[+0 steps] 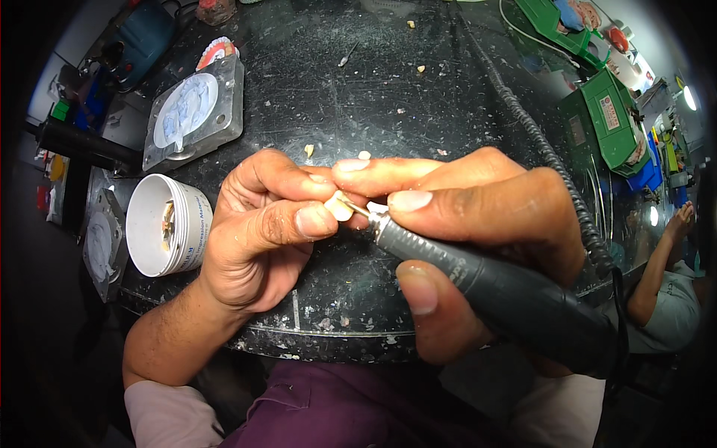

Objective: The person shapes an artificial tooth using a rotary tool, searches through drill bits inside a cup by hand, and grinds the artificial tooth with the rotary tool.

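Note:
Pinched between the thumb and fingers of my left hand (pixel 261 224) is a small cream-coloured dental crown (pixel 340 206). My right hand (pixel 485 201) grips a black rotary handpiece (pixel 493 280), its body slanting down to the right. The metal bur (pixel 357 210) at its tip meets the crown, and fingertips of both hands come close together there. Just beyond my fingers, small tooth-coloured pieces (pixel 308 151) lie on the dark table (pixel 336 97). A coiled cord (pixel 523 112) runs from the far side down toward the handpiece's rear end.
On the left stand a white tub (pixel 153 228) with small pieces inside and a metal flask half (pixel 231 104) filled with pale plaster. A denture model (pixel 216 52) sits behind it. Green bins (pixel 605 119) stand at right, where another person's arm (pixel 661 261) shows.

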`<state>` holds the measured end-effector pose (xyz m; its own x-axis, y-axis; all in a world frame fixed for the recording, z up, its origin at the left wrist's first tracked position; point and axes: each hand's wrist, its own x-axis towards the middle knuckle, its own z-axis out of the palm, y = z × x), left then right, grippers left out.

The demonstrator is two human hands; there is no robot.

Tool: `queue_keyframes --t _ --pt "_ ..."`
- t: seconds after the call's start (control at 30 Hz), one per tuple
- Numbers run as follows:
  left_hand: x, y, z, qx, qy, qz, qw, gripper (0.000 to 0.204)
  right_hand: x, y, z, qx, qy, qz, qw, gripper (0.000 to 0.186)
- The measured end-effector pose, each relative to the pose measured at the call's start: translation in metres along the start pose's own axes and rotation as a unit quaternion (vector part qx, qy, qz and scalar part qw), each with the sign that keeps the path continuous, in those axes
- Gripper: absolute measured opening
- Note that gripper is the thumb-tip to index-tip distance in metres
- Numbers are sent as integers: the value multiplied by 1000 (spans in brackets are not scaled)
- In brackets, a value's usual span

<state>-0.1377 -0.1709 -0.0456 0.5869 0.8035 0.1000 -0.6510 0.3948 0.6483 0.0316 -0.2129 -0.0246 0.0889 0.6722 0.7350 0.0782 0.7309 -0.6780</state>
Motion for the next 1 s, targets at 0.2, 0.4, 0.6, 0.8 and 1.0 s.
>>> queue_keyframes --t 0.2,0.4,0.6,0.8,1.0 --pt "-1 0 0 2 8 3 1000 16 0 -1 2 -11 -5 4 1000 18" --pt "-3 1 -2 -10 16 0 1000 17 -1 1 5 7 2 15 1000 18" --pt "-2 1 -1 -20 8 -7 1000 19 -1 1 2 5 -13 13 1000 16" --pt "-1 -1 2 -22 4 -10 1000 19 -2 -3 1 4 -12 21 1000 15" --pt "-2 -1 0 -22 7 -6 1000 19 -3 1 0 13 -33 21 999 17"
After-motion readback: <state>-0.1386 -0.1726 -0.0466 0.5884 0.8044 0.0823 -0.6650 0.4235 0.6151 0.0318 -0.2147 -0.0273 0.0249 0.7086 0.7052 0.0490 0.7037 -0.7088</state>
